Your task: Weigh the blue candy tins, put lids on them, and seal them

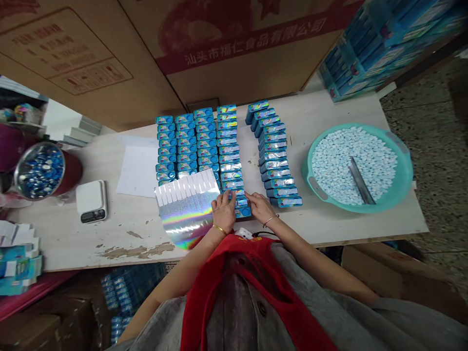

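Several columns of small blue boxes stand on the table, the column nearest my hands topped with shiny strips. A holographic sticker sheet with rows of pale strips lies over the lower left boxes. My left hand rests at the sheet's right edge, its fingers bent and touching a box in the shiny-topped column. On that column's right side, my right hand has its fingers drawn together at a box; anything between them is too small to make out. A curved row of blue boxes stands farther right.
A turquoise basin of white pieces holds a metal scoop at right. Left are a white scale, white paper and a metal bowl of blue-wrapped items. Large cartons line the back; stacked blue packs stand back right.
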A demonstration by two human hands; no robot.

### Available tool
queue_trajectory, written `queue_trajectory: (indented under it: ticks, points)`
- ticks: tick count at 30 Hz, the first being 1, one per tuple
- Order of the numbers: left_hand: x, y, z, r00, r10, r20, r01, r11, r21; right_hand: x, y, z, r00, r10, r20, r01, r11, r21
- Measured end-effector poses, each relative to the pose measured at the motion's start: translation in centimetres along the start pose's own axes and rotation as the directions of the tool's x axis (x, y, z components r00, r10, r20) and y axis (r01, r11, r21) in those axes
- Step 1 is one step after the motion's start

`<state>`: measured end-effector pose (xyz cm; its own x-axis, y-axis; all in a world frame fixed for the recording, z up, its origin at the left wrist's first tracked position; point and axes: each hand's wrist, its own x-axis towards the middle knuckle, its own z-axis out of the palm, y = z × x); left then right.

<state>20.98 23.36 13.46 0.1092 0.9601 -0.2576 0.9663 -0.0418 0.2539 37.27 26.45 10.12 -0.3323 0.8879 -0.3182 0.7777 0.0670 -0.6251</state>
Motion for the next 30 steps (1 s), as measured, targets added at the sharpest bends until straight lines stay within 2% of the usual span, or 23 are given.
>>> queue_trajectory:
  ticks: [3, 6, 9, 12, 16, 21, 24, 27, 30]
  points:
    - [0.2, 0.1, 0.0, 1.000, 0.005, 0.003, -0.005, 1.000, -0.005, 0.8, -0.2, -0.8, 0.999, -0.002, 0.053, 0.008, 0.992, -0.123]
    - [0.4, 0.0, -0.3, 1.000, 0.012, -0.012, -0.012, 1.000, -0.006, 1.4, -0.3, -1.4, 0.997, -0.008, 0.071, 0.020, 0.985, -0.172]
    - [0.5, -0.1, -0.7, 0.999, 0.004, -0.040, -0.004, 1.000, -0.004, 1.7, -0.4, -1.4, 0.999, 0.046, -0.026, -0.048, 0.995, -0.082]
    - [0.5, -0.1, -0.8, 0.999, 0.035, -0.021, -0.035, 0.999, -0.004, 1.9, -0.8, -0.9, 0.985, 0.136, -0.105, -0.132, 0.990, 0.039]
    - [0.5, -0.1, -0.7, 0.998, 0.068, 0.003, -0.068, 0.997, -0.024, 2.5, -1.5, -0.2, 0.978, 0.190, -0.080, -0.183, 0.979, 0.092]
    - [2.1, -1.8, -1.5, 0.996, 0.029, -0.088, -0.036, 0.996, -0.081, 3.0, -1.3, 0.1, 0.983, 0.167, -0.070, -0.147, 0.962, 0.229]
    - [3.4, -3.0, -2.1, 0.989, 0.125, -0.081, -0.130, 0.990, -0.051, 3.0, -1.0, 0.3, 0.983, 0.171, -0.067, -0.147, 0.952, 0.270]
    - [3.6, -3.6, -2.2, 0.961, 0.278, 0.000, -0.278, 0.960, 0.039, 3.0, -0.9, 0.3, 0.979, 0.193, -0.061, -0.166, 0.940, 0.298]
    - [2.8, -3.4, -1.7, 0.958, 0.284, 0.039, -0.287, 0.951, 0.112, 2.9, -1.0, 0.4, 0.975, 0.212, -0.072, -0.181, 0.934, 0.309]
